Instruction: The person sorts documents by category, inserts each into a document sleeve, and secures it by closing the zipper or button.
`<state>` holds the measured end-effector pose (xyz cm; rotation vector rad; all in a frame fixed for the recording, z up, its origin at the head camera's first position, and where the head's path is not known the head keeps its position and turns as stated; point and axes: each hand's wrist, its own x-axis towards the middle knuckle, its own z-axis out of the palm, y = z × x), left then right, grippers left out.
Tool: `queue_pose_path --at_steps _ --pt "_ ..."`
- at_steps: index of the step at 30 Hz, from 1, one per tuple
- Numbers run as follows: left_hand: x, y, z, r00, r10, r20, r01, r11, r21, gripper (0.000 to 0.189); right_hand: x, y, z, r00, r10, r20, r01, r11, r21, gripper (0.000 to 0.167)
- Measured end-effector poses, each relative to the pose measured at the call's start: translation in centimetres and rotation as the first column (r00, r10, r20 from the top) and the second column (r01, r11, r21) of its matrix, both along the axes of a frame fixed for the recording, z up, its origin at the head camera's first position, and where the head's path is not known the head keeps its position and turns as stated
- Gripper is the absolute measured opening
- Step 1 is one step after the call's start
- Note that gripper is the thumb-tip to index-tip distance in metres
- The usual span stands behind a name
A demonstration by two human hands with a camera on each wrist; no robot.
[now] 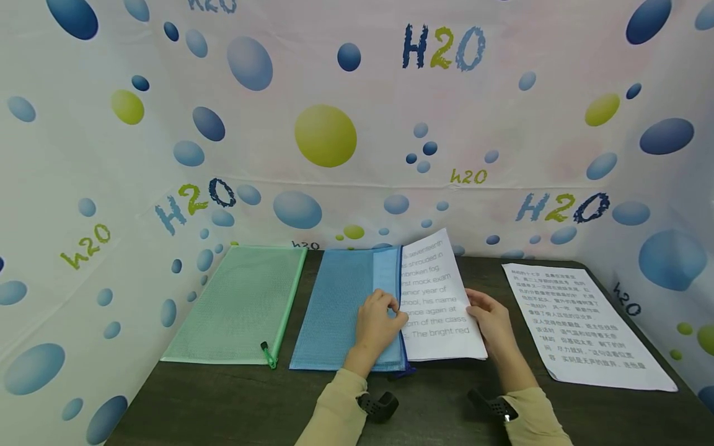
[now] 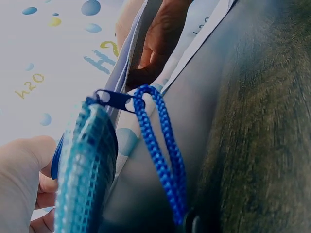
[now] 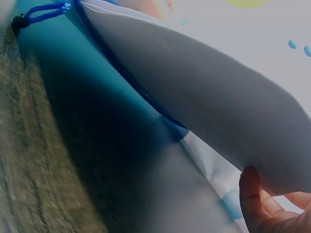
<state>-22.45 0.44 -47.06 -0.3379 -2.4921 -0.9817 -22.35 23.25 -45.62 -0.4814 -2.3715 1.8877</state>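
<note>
Lengthwise away, printed paper (image 1: pixel 437 303), partly inside blue pouch (image 1: pixel 337 297)

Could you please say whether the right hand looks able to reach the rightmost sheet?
Probably yes: nothing stands between the right hand and the rightmost sheet, though that hand holds the other paper.
</note>
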Motion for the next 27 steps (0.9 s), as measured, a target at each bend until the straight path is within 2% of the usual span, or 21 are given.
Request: queue_pose_path --at_steps 14,21,27 --pt "0.0 0.1 0.2 1.0 0.0 0.006 0.0 1.0 0.02 0.014 -0.1 -1.9 -0.8 0.997 0.065 -0.033 -0.068 0.994 -0.087 0.044" --pt "-0.1 0.1 0.0 1.0 -0.013 -0.002 0.013 0.999 0.03 0.013 0.0 -2.6 -1.0 0.997 0.079 -0.02 -0.08 0.993 -0.088 0.044" --pt "-0.1 0.1 -0.1 0.999 -0.032 0.002 0.032 0.999 0.005 0.015 0.0 -2.8 -1.0 0.996 0.09 -0.012 -0.09 0.991 -0.1 0.043"
